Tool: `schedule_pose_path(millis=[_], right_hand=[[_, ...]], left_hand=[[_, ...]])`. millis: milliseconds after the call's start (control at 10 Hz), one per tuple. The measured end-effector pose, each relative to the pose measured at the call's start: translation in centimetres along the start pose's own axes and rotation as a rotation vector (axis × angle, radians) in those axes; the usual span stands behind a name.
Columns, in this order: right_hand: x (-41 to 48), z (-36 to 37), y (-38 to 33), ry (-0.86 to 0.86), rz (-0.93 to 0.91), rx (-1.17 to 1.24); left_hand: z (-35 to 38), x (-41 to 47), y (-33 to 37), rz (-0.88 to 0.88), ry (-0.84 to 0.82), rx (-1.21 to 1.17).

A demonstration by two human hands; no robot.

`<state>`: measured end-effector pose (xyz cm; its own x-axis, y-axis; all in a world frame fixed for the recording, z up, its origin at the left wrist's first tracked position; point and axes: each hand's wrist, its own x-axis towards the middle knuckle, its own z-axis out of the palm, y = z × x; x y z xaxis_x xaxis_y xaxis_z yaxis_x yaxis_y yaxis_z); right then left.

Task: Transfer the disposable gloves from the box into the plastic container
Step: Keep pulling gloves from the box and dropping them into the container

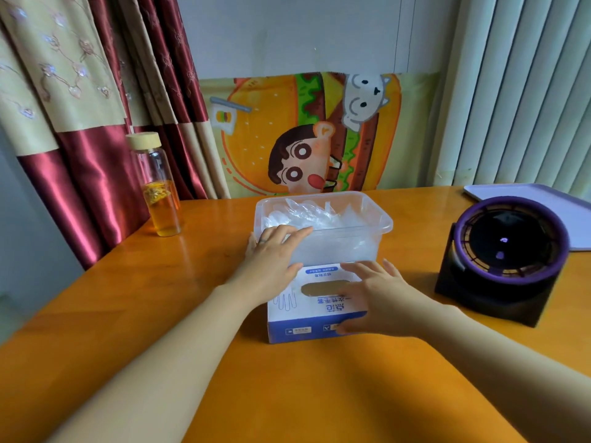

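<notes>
A clear plastic container [380, 219] stands mid-table, holding a crumpled heap of transparent disposable gloves [315, 214]. Directly in front of it sits the blue and white glove box [311, 310], its oval top slot showing only bare cardboard. My left hand [273, 254] rests flat against the container's near-left wall, fingers spread over the rim. My right hand [375, 298] lies on the box's right top, thumb against the front face, fingers apart and holding nothing I can see.
A glass bottle [160, 190] of amber liquid with a wooden cap stands at the left, beside the curtain. A black and purple round fan-like device [505, 254] sits at the right, with a pale purple tray [543, 199] behind it. The orange wooden table [160, 298] extends toward me.
</notes>
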<state>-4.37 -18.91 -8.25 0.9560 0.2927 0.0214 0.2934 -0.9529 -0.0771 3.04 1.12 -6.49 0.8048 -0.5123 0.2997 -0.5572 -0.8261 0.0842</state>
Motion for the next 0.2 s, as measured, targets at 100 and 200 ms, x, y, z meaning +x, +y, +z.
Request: schedule_pose_path(millis=[100, 200], right_hand=[[-0.1, -0.8, -0.3, 0.034, -0.024, 0.039], [-1.5, -4.7, -1.0, 0.237, -0.040, 0.241]], left_hand=[[0.0, 0.7, -0.1, -0.027, 0.000, -0.029], [0.0, 0.8, 0.3, -0.042, 0.036, -0.042]])
